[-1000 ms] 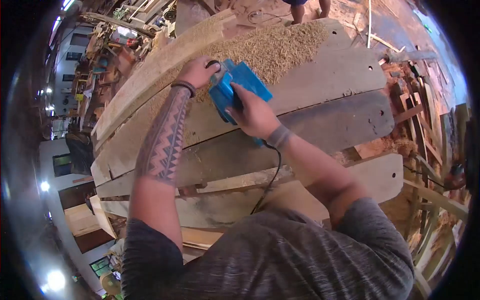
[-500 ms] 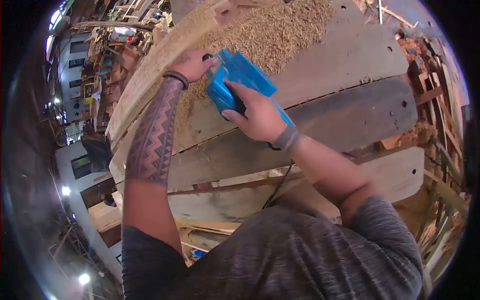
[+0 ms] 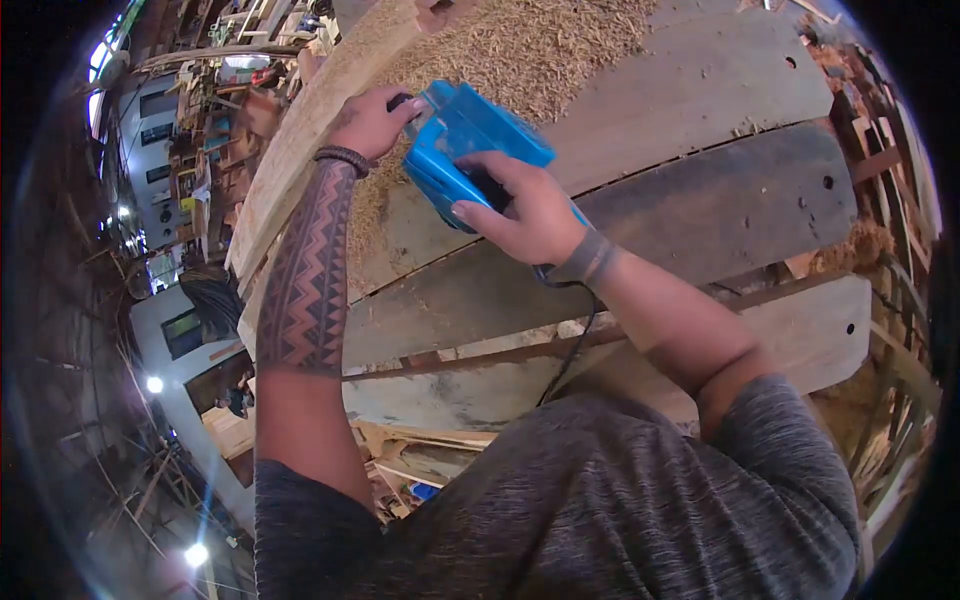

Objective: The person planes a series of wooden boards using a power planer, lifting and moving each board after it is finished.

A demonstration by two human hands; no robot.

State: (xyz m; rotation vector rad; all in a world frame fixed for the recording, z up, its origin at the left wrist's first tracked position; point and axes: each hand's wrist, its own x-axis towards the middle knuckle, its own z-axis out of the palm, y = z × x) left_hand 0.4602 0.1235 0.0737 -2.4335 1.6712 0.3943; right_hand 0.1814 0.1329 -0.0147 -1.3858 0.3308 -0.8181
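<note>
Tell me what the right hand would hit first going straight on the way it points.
The right hand grips the blue electric planer, so the planer's body comes first; beyond it, the left hand seems next, though depth is unclear.

My blue, dust-smudged planer point(image 3: 480, 140) rests at my twelve o'clock on a pale plank point(image 3: 680, 105), its black front knob point(image 3: 400, 101) toward ten o'clock.

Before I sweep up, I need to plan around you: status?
Left hand and right hand gripping blue power tool. Tool over pale plank. Wood shavings heaped just beyond it.
</note>
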